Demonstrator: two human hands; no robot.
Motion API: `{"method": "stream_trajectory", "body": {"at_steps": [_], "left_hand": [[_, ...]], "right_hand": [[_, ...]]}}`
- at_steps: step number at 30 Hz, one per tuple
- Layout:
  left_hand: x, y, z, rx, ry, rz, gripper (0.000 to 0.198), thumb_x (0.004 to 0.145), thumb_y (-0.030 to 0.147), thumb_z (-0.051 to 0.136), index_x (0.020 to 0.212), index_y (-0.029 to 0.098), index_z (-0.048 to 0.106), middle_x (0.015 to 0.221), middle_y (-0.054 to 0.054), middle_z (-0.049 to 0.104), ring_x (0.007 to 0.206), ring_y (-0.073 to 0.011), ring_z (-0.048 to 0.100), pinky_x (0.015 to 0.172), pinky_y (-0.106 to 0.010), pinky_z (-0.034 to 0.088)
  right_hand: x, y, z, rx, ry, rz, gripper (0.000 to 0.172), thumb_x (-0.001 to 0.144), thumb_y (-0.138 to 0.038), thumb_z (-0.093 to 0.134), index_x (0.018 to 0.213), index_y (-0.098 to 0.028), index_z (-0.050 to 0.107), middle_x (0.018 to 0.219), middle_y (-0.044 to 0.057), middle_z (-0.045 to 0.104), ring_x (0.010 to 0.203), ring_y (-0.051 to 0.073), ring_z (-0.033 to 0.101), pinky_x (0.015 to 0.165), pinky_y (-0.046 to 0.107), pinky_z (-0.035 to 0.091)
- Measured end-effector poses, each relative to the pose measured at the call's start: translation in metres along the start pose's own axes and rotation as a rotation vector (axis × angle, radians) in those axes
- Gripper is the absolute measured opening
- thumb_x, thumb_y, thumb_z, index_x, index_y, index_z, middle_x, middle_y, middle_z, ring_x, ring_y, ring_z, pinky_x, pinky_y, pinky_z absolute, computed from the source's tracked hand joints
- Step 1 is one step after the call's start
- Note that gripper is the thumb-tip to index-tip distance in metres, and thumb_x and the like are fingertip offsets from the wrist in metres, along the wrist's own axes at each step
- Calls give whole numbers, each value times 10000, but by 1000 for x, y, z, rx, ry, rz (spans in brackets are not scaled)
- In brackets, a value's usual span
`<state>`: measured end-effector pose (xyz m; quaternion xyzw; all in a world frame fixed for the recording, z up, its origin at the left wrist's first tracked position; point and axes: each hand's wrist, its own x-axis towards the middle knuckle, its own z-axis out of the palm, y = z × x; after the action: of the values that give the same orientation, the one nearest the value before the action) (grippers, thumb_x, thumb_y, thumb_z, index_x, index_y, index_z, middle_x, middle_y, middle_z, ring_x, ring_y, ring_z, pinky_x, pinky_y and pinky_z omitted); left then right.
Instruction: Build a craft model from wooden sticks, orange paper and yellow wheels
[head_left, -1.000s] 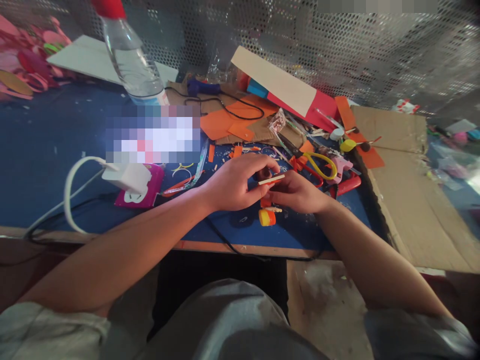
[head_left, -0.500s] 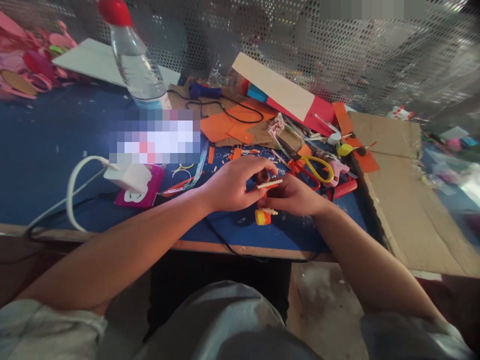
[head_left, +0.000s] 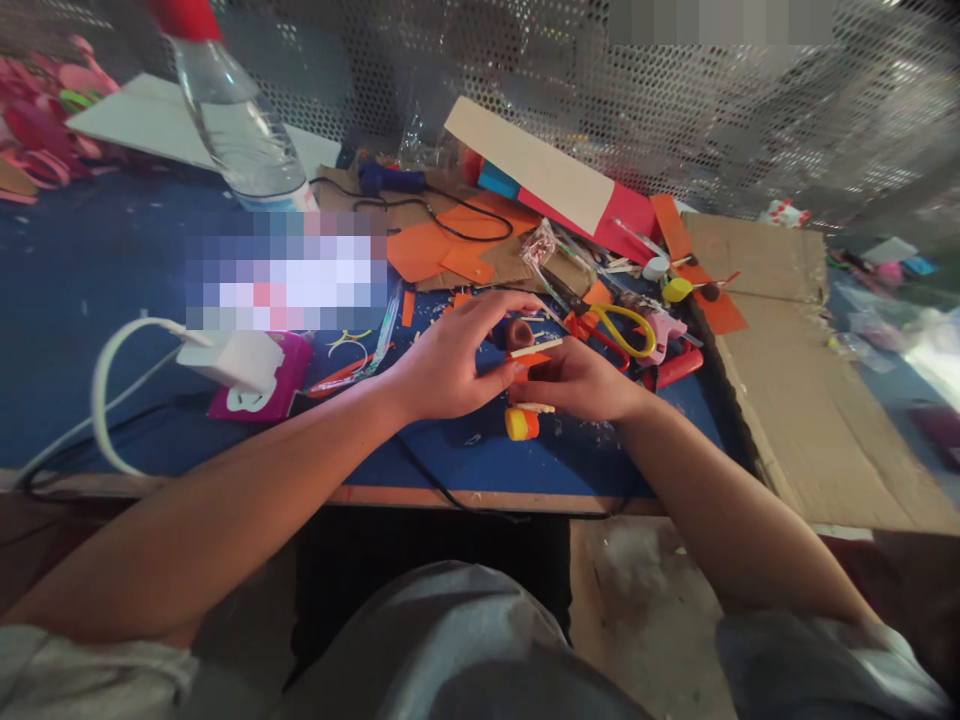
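Between my hands, just above the blue tabletop, is a small craft model of orange card and pale wooden sticks (head_left: 536, 348). A dark brown round cap (head_left: 519, 334) sits at its far end and a yellow-and-orange cap (head_left: 517, 424) at its near end. My right hand (head_left: 581, 380) is closed around the model from the right, its fingers partly hidden behind the card. My left hand (head_left: 461, 360) rests its thumb against the card's left edge, while its fingers arch over the brown cap. Whether those fingertips touch the cap, I cannot tell.
Yellow-handled scissors (head_left: 630, 330) and a red-handled tool (head_left: 679, 368) lie beyond my right hand. Orange card scraps (head_left: 431, 245) cover cardboard behind. On the left stand a water bottle (head_left: 244, 140) and a purple power socket (head_left: 277, 385) with a charger. A cardboard sheet (head_left: 817, 400) lies right.
My left fingers have lifted and spread a little over the brown cap, and the thumb shows lower against the card. The whole view has shifted slightly.
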<state>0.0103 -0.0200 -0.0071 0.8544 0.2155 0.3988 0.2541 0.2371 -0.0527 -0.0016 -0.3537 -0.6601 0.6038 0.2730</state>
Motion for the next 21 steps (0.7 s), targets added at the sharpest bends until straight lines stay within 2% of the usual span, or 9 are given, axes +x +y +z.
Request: {"method": "stream_trajectory", "body": {"at_steps": [8,12,17,21], "left_hand": [[2,1,-1,8,2,8,402,945,181,673,1345,213,659,1256,-94,803,1078,-236,774,990,-382,604],[2,2,0,-14,0,-6,371,948,191,666,1319,198,667,1170,-80,801,1050,-220,769,969,-360,598],[2,0,2,-103,0,-83,351,944,226,689,1294,208,678,1161,-71,786,1047,-209,759,947,-353,605],[3,-4,5,-270,-4,-166,314,939,307,746,1234,214,695,1127,-69,782,1006,-207,759,880,-342,625]], "right_hand": [[1,0,1,-13,4,30,436,844,-541,945,802,-177,709,688,-41,585,615,95,458,572,249,408],[2,-2,2,-11,10,24,460,831,-559,946,778,-177,695,671,-48,573,610,90,442,556,241,391],[2,-1,2,-20,-5,21,517,852,-648,917,801,-183,697,644,-61,568,535,73,419,487,230,357],[-1,1,-3,0,25,16,641,931,-817,757,786,-201,654,601,-52,533,468,84,417,431,253,303]]}}
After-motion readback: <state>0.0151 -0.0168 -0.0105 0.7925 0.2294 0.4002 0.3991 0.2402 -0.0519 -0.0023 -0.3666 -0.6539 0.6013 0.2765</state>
